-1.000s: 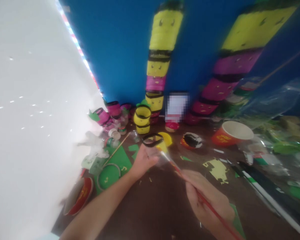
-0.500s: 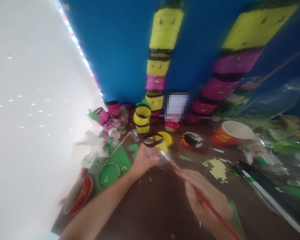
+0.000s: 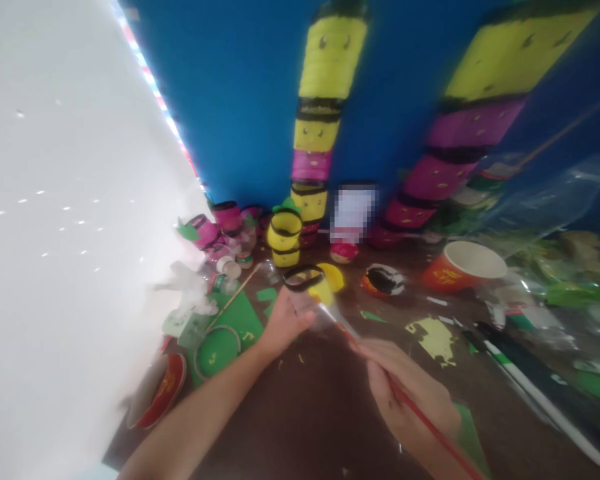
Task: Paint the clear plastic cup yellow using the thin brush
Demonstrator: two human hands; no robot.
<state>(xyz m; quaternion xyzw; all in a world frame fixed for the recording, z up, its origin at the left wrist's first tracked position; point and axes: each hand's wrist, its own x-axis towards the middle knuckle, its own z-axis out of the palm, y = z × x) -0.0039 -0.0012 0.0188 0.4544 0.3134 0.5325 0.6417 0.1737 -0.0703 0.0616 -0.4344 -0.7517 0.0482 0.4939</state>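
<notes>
My left hand (image 3: 286, 325) is closed around a clear plastic cup (image 3: 325, 321) with a black-painted rim and some yellow paint on its side. The cup's lower part is hard to make out. My right hand (image 3: 410, 387) grips a red-handled paintbrush (image 3: 350, 337), its bristles against the cup's wall. Just behind the cup lies a round dish of yellow paint (image 3: 334, 276). To its right sits a small container of black paint (image 3: 384, 280). A finished-looking yellow cup (image 3: 285, 239) with black bands stands behind.
Tall stacks of yellow and pink cups (image 3: 313, 167) stand against the blue wall. An orange paper cup (image 3: 463, 267) is at the right, near pens (image 3: 535, 390) and paper scraps (image 3: 434, 340). Green sheets (image 3: 235, 307), a tape ring (image 3: 217, 353) and a red bowl (image 3: 160, 393) lie left.
The brush and my right hand have shifted slightly left along the cup. The cup has tilted a little, and more yellow shows near its rim.
</notes>
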